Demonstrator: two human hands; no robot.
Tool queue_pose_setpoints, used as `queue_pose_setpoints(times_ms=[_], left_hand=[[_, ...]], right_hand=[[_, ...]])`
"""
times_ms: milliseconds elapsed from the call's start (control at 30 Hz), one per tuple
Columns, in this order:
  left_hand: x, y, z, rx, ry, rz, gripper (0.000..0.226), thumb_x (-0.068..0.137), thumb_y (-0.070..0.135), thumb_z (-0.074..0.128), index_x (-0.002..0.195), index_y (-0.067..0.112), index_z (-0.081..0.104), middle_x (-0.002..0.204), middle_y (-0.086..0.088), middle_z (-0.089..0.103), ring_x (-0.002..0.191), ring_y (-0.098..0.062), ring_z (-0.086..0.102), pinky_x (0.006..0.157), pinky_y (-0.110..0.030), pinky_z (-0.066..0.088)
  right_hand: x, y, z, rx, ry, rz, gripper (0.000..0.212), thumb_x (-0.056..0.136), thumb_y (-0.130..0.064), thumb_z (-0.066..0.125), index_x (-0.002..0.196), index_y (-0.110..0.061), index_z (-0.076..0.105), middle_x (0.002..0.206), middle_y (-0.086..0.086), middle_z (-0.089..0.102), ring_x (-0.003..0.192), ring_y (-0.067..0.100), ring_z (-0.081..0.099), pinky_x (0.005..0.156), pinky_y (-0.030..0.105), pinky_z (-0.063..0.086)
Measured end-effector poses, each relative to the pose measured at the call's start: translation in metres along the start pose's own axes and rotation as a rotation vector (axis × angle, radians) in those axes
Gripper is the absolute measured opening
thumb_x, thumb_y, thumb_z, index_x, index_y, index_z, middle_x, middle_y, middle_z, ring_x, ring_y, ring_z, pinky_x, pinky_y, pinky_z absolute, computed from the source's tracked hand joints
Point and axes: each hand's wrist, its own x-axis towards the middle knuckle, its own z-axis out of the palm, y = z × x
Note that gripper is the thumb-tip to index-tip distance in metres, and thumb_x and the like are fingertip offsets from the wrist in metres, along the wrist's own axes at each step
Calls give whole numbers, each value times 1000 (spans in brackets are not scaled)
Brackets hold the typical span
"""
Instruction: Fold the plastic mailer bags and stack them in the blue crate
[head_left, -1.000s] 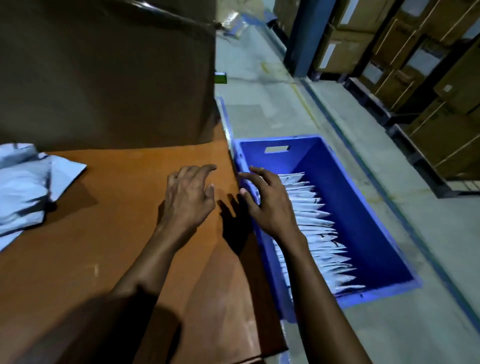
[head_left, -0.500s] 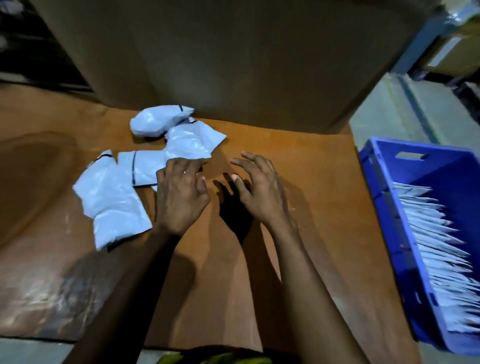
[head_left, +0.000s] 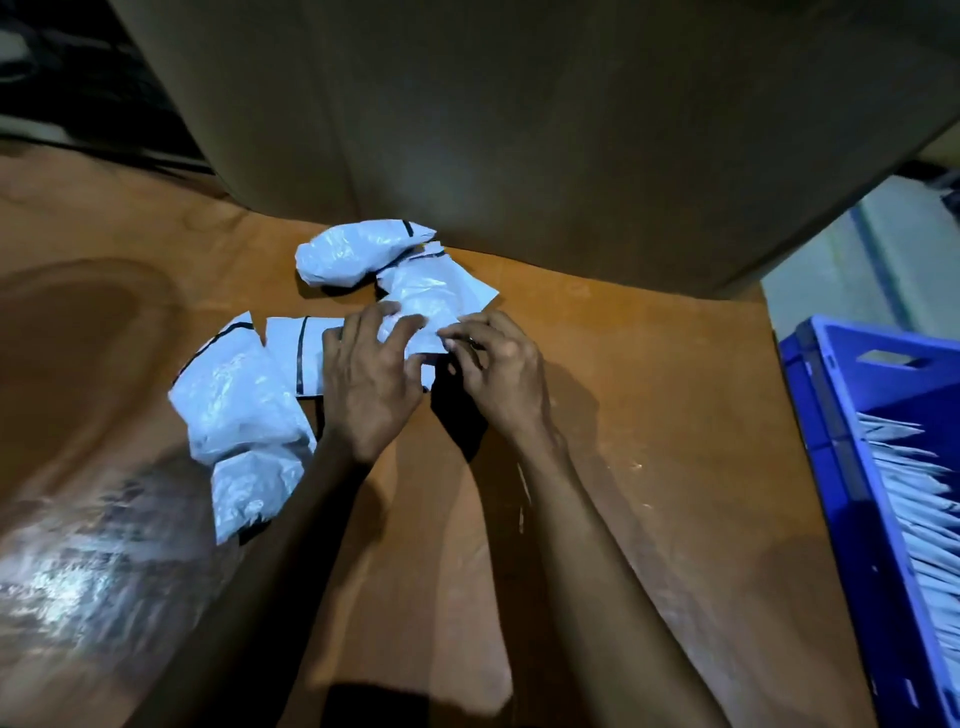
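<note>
Several white plastic mailer bags with black strips lie loose on the brown table (head_left: 649, 415). One bag (head_left: 431, 296) lies in the middle of the pile, and both hands are on its near edge. My left hand (head_left: 369, 379) lies over it with spread fingers. My right hand (head_left: 498, 369) pinches the bag's edge with curled fingertips. A crumpled bag (head_left: 353, 249) sits behind, another bag (head_left: 239, 405) lies to the left. The blue crate (head_left: 841, 447) stands at the right edge, with a row of folded bags (head_left: 919, 499) inside.
A large cardboard box (head_left: 519, 130) rises directly behind the bags and blocks the far side. Glossy plastic wrap (head_left: 67, 571) covers the table's near left. Grey floor (head_left: 872, 270) shows between box and crate.
The view swung left from the crate to the bag pile. Both hands moved forward across the table and now rest on a loose bag.
</note>
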Motion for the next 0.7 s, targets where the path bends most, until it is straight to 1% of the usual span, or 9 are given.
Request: queue_pose_setpoints(times_ms=[67, 133, 233, 300, 367, 433, 500, 600, 700], left_hand=[[0, 10, -4, -107, 91, 28, 26, 90, 6, 65, 115, 14, 71, 131, -12, 63, 117, -35, 61, 86, -48, 49], [-2, 24, -12, -264, 128, 57, 24, 91, -3, 61, 109, 11, 70, 130, -10, 63, 118, -32, 62, 88, -43, 53], [-14, 48, -17, -531, 77, 144, 28, 91, -12, 56, 104, 10, 68, 130, -5, 65, 126, -21, 61, 91, -41, 55], [-28, 61, -6, -649, -9, 197, 33, 89, -18, 52, 101, 8, 68, 132, -4, 67, 136, -18, 55, 103, -40, 51], [-46, 64, 14, -663, -89, 204, 40, 82, -22, 50, 95, 10, 70, 136, -5, 65, 145, -18, 46, 113, -40, 44], [-60, 58, 31, -623, -144, 186, 43, 75, -23, 53, 89, 14, 71, 140, -4, 64, 147, -19, 43, 114, -45, 42], [-66, 48, 41, -576, -186, 170, 45, 73, -23, 56, 88, 16, 73, 139, -3, 63, 145, -21, 44, 112, -47, 43], [-60, 39, 41, -505, -175, 123, 46, 74, -21, 63, 93, 18, 79, 136, -6, 65, 137, -24, 51, 109, -46, 46], [-50, 51, 31, -447, -97, 91, 42, 79, -18, 64, 101, 14, 80, 125, -9, 70, 122, -22, 57, 100, -36, 50]], right_hand=[[-9, -6, -19, 59, 36, -16, 14, 98, -14, 73, 110, -12, 80, 110, 3, 73, 103, 15, 69, 88, 28, 55], [-23, -9, -44, 105, 125, 1, 15, 100, -14, 71, 112, -11, 79, 111, 2, 73, 103, 10, 68, 88, 23, 54], [-50, -1, -83, 70, 238, 54, 16, 103, -19, 67, 112, -12, 79, 110, 1, 72, 104, 15, 68, 84, 24, 53], [-70, 13, -106, -2, 282, 93, 17, 103, -21, 66, 110, -13, 79, 107, 0, 72, 100, 18, 68, 80, 27, 53], [-90, 31, -119, -56, 311, 148, 16, 102, -22, 66, 107, -13, 79, 102, -1, 72, 92, 20, 66, 79, 35, 54], [-110, 46, -123, -79, 290, 214, 17, 101, -25, 66, 104, -15, 80, 98, -4, 72, 86, 20, 62, 77, 42, 55], [-126, 53, -122, -84, 212, 246, 17, 100, -25, 66, 103, -16, 80, 98, -6, 72, 87, 17, 60, 78, 46, 55], [-135, 53, -121, -111, 135, 202, 13, 99, -19, 68, 99, -16, 80, 98, -4, 75, 91, 8, 58, 86, 39, 50], [-127, 56, -117, -213, 97, 171, 16, 99, -26, 66, 100, -19, 80, 99, -1, 72, 94, 23, 62, 81, 37, 48]])
